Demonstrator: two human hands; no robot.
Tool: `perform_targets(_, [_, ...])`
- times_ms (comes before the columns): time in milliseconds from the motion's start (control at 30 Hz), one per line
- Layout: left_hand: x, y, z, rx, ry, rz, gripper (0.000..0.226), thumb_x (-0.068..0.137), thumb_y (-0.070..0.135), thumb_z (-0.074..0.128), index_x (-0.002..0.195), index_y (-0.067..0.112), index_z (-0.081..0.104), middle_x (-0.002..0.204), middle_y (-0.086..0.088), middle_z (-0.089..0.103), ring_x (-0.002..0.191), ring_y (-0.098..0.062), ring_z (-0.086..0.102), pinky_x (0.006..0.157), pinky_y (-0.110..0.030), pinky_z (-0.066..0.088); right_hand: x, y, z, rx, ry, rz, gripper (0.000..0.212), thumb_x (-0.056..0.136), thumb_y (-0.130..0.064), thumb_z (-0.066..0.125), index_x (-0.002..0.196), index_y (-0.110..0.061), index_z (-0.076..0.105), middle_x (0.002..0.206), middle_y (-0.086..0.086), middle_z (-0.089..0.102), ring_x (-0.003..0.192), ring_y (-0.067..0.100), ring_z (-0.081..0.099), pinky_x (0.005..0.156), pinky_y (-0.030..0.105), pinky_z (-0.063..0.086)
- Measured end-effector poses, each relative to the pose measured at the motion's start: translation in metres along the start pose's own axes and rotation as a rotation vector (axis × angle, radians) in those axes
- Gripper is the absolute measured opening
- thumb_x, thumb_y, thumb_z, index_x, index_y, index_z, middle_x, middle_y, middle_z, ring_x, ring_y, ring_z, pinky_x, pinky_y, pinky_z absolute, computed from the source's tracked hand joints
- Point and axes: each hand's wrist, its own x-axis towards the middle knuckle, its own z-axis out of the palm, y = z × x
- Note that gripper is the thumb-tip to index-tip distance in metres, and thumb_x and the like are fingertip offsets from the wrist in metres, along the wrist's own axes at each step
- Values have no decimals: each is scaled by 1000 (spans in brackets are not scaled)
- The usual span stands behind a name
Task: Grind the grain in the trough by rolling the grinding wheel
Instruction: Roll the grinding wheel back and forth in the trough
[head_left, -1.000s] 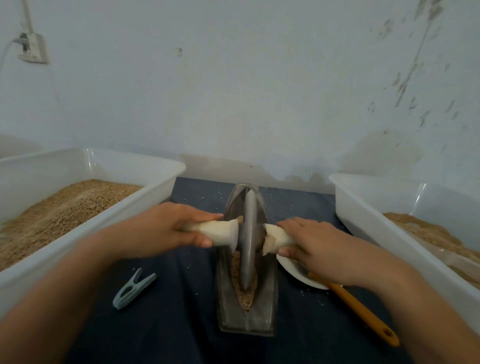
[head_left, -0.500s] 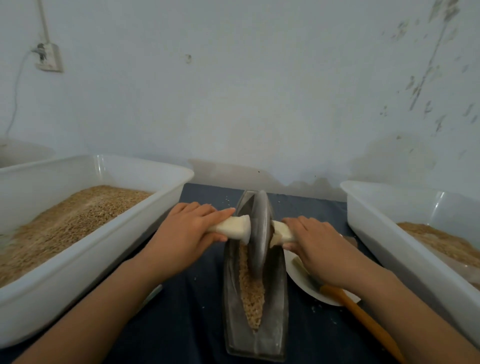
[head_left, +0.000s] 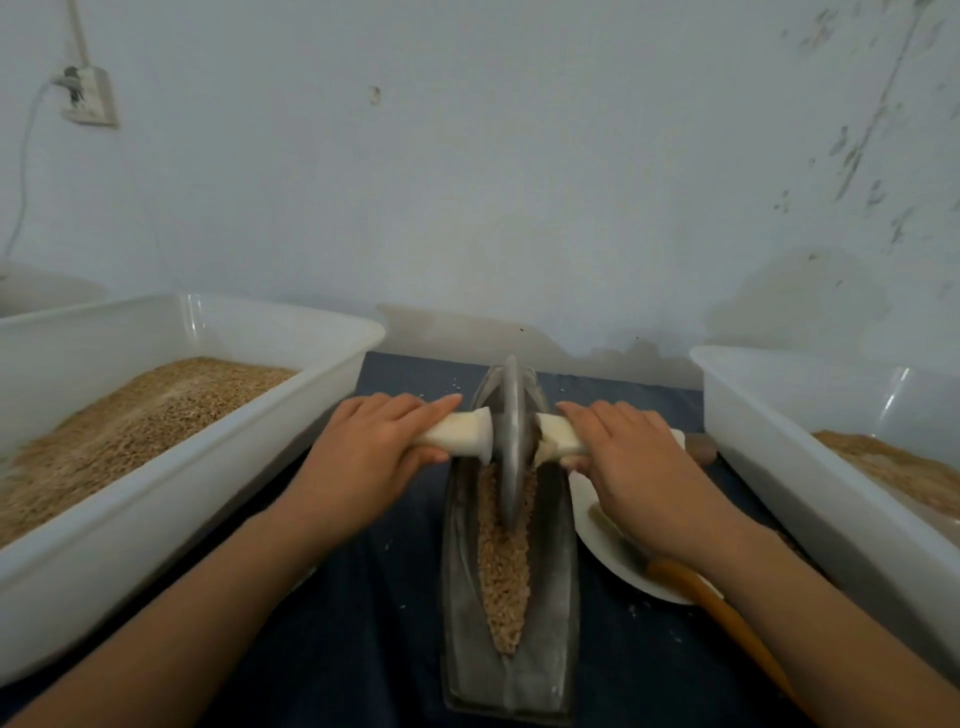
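**Both hands on the wheel's handle at the far half of the trough**

The grinding wheel (head_left: 511, 441) stands upright on its edge in the metal trough (head_left: 457, 597), toward the far end. A pale handle (head_left: 460, 434) runs through its hub and sticks out on both sides. The left hand (head_left: 374, 457) lies over the left stub with fingers (head_left: 415, 408) stretched forward along the top and the thumb tucked beneath, so it is grasping the handle. The right hand (head_left: 631, 467) covers the right stub the same way, its thumb curled under. Grain (head_left: 504, 566) fills the groove of the trough from the wheel back toward the near end.

The trough rests on a dark blue surface (head_left: 363, 649). A white tub (head_left: 171, 499) of grain sits to the left, and another white tub (head_left: 779, 467) to the right. Just beside the trough on the right lies a white plate (head_left: 613, 561), with an orange-handled tool (head_left: 727, 618) resting across it.
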Motion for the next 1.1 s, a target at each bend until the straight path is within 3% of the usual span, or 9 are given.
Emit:
perform_targets(200, [6,-2,-11,10,-29,110,54,91,46,46,142,36,32,118,14,55,105,-8,48,87,-21,26,-3,2,-13,48,-198,0,42,98,-43,35,136,-27,30,125,-5,46,110,14,43,93,28,32])
perform_targets(333, [-6,-8,-39,-367,-332,38,54,77,57,52,129,55,37,101,26,58,98,5,54,87,-19,38,-12,-5,-51,171,-478,-62,25,97,-43,38,112,-24,44,102,-4,51,89,10,49,77,26,39])
perform_targets(467, [-10,-12,-52,-603,-511,-4,52,69,61,54,120,61,44,111,37,57,107,15,50,92,-12,38,-18,-8,-66,228,-552,-90,22,96,-44,38,100,-23,45,90,-6,51,79,8,48,71,25,38])
perform_targets(600, [-6,-3,-29,-261,-271,-27,52,80,59,42,131,52,37,114,21,55,100,3,50,86,-18,34,-5,-2,-37,131,-344,-20,27,97,-43,36,119,-29,43,109,-6,52,96,12,49,86,31,40])
perform_targets(667, [-4,3,-11,-19,-51,-20,52,91,46,44,142,38,32,122,11,55,108,-10,49,92,-25,30,1,2,-15,33,-133,-3,38,98,-42,34,134,-31,34,120,-8,48,106,12,43,91,28,32])
perform_targets(733, [-2,9,0,85,36,-23,54,94,40,45,145,32,27,128,7,53,115,-15,48,97,-27,27,1,4,3,-32,4,18,45,98,-41,32,141,-30,25,126,-8,43,112,11,38,93,26,24])
perform_targets(867, [5,6,-7,60,30,86,53,93,41,48,143,31,33,122,7,57,108,-16,50,94,-28,29,-3,6,1,8,-93,19,45,97,-43,34,139,-30,26,127,-9,42,110,10,39,90,24,26])
perform_targets(967, [0,-1,-22,-72,-120,90,52,90,45,49,139,40,35,109,21,54,101,-1,49,87,-19,28,-7,0,-26,69,-316,-29,32,97,-43,36,126,-29,35,118,-7,47,100,10,43,83,26,32])
perform_targets(1100, [-7,-9,-48,-600,-493,-15,50,79,46,57,128,45,49,107,26,63,102,9,55,89,-12,40,-17,-12,-63,165,-522,-83,17,96,-46,35,97,-29,39,92,-8,47,80,6,46,68,23,35])
